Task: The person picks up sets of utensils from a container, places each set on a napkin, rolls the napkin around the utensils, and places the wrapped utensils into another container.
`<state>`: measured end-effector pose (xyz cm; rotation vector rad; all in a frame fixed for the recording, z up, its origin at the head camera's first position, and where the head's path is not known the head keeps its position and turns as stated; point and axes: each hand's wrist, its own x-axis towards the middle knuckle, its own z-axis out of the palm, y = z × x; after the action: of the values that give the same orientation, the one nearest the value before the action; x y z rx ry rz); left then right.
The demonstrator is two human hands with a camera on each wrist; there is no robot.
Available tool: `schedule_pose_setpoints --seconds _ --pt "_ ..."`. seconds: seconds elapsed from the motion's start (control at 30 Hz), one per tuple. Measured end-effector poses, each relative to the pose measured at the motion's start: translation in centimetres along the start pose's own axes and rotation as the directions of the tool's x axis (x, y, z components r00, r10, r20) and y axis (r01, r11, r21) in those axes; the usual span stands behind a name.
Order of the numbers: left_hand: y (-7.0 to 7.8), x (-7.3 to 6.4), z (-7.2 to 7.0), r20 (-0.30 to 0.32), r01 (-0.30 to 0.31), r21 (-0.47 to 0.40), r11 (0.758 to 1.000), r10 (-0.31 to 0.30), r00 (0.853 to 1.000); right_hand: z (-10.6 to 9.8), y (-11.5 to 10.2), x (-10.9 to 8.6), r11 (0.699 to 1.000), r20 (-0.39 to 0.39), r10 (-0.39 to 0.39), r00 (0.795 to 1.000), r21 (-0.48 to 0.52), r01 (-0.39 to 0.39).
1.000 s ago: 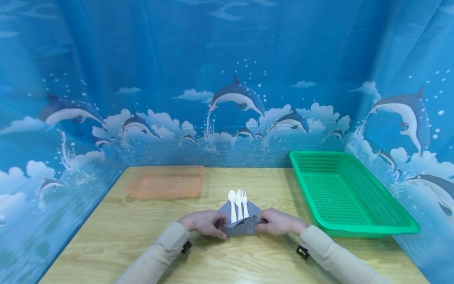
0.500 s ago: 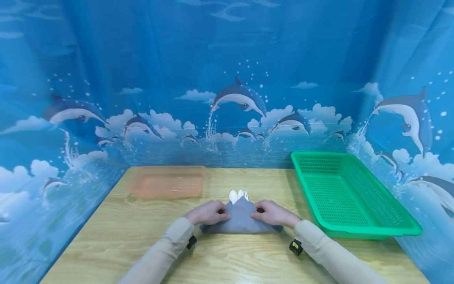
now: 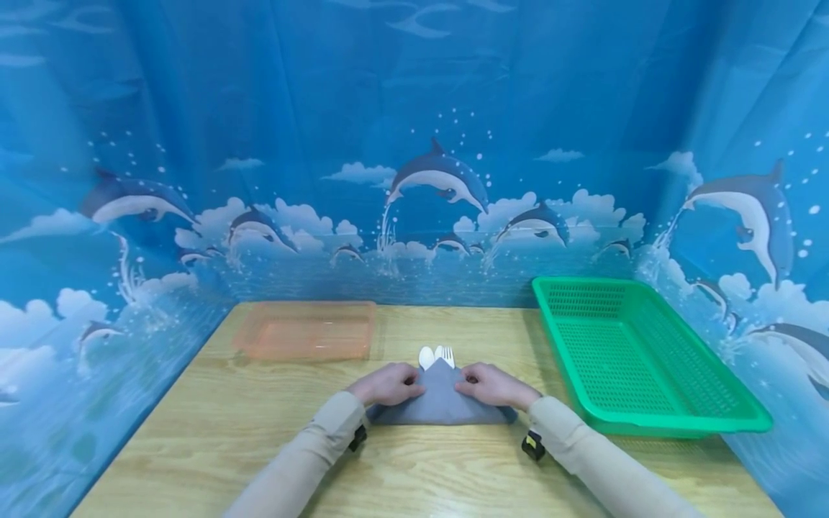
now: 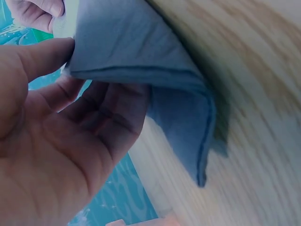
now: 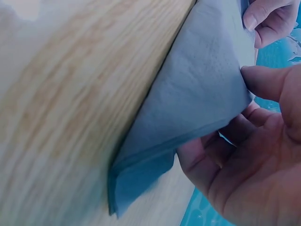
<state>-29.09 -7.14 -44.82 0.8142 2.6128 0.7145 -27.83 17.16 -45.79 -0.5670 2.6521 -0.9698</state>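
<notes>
A grey cloth napkin (image 3: 443, 403) lies folded into a triangle on the table, its tip pointing away from me. From under that tip show the tops of a white spoon (image 3: 425, 357), a knife (image 3: 439, 352) and a fork (image 3: 448, 355); the cloth hides their handles. My left hand (image 3: 388, 383) pinches the napkin's left slanting edge, thumb on top and fingers beneath. On the opposite edge my right hand (image 3: 494, 385) does the same, its thumb (image 5: 263, 81) pressing the cloth. Both lower corners of the napkin (image 4: 136, 42) spread outward past the hands.
A translucent orange tray (image 3: 307, 349) stands at the table's back left. At the right is a large green perforated basket (image 3: 570, 374). A blue curtain printed with dolphins (image 3: 440, 176) surrounds the wooden table (image 3: 427, 467).
The napkin's near part has been folded up and away from me over the cutlery handles, which showed before. Both hands moved forward with it, then slightly closer together along its edges.
</notes>
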Motion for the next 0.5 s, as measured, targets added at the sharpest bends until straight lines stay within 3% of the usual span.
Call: schedule_pose_setpoints --seconds 0.5 --pt "-0.09 0.75 0.30 0.040 0.095 -0.030 0.995 -0.094 0.995 0.28 -0.26 0.63 0.998 -0.018 0.063 0.998 -0.030 -0.064"
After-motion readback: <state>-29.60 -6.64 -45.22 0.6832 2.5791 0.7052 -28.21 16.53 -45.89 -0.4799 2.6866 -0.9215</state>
